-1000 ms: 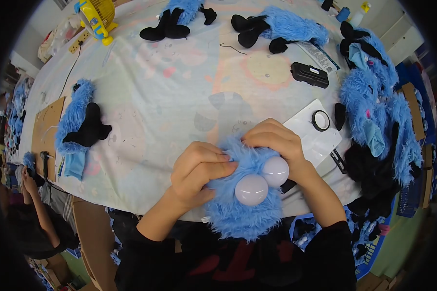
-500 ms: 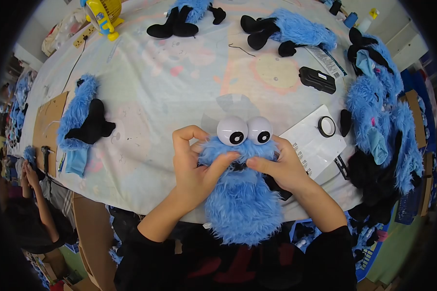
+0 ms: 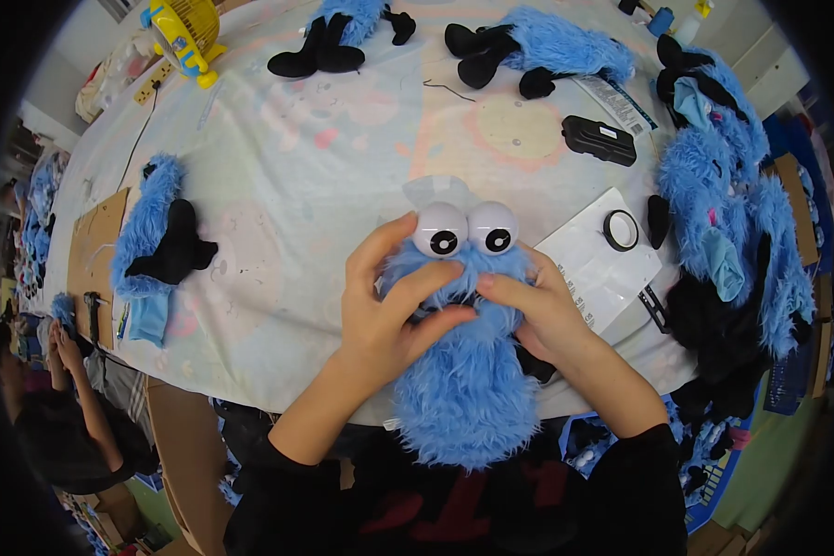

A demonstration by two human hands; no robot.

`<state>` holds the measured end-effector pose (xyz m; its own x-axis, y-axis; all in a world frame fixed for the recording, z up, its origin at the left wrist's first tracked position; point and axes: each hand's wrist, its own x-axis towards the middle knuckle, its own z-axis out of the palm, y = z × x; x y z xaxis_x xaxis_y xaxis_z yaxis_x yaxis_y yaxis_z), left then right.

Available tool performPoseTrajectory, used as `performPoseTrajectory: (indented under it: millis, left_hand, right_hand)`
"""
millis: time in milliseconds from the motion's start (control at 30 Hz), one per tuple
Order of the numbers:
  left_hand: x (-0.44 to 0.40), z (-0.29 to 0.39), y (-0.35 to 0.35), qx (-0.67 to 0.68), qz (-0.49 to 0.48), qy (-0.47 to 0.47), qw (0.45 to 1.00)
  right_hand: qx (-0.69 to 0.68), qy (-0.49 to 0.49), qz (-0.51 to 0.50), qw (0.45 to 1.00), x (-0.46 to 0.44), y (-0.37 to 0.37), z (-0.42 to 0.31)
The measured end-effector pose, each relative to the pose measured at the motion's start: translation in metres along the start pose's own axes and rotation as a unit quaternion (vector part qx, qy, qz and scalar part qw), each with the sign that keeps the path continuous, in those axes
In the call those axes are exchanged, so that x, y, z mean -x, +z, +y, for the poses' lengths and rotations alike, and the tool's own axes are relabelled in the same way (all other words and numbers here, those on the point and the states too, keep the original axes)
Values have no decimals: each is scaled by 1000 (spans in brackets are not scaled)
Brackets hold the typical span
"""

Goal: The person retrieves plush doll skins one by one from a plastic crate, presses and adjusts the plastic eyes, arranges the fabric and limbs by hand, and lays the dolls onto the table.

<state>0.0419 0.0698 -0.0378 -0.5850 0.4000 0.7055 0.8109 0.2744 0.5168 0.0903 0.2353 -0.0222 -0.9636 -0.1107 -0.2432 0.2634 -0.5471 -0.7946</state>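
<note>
A blue furry plush toy (image 3: 468, 389) with two bulging white-and-black eyes (image 3: 468, 230) lies at the table's near edge, its lower body hanging toward me. My left hand (image 3: 389, 296) grips the left side of its head, with the index finger across the fur below the eyes and the thumb at the dark mouth. On the other side my right hand (image 3: 542, 310) holds the head, thumb pressed into the fur beside the mouth. The fingers behind the head are hidden. One black limb of the toy shows under my right hand.
Other blue plush pieces lie at left (image 3: 153, 232), at the back (image 3: 565, 46) and in a heap at right (image 3: 723, 185). A roll of black tape (image 3: 621, 230) rests on a white sheet (image 3: 579, 269). Also here are a black case (image 3: 600, 140), a yellow fan (image 3: 183, 37) and a co-worker's hands (image 3: 63, 350).
My left index finger has come over onto the fur below the eyes, and the left thumb has dropped to the mouth. The right hand keeps its hold. The view has shifted slightly.
</note>
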Motion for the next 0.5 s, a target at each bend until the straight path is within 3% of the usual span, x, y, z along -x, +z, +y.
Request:
performPoseTrajectory:
  millis: [100,267,433,500]
  left_hand:
    - [-3,4,2,75,-12,-97,992]
    - [-2,-5,0,73,-73,-108,989]
    - [-5,-2,0,37,-78,-117,989]
    - [-8,0,1,27,-50,-109,992]
  right_hand:
    - [-43,6,12,999,0,0,0]
    - [-59,-10,2,998,-2,-6,8]
    - [-152,5,-2,988,-2,1,7]
    - [-122,-9,8,992,-3,2,9]
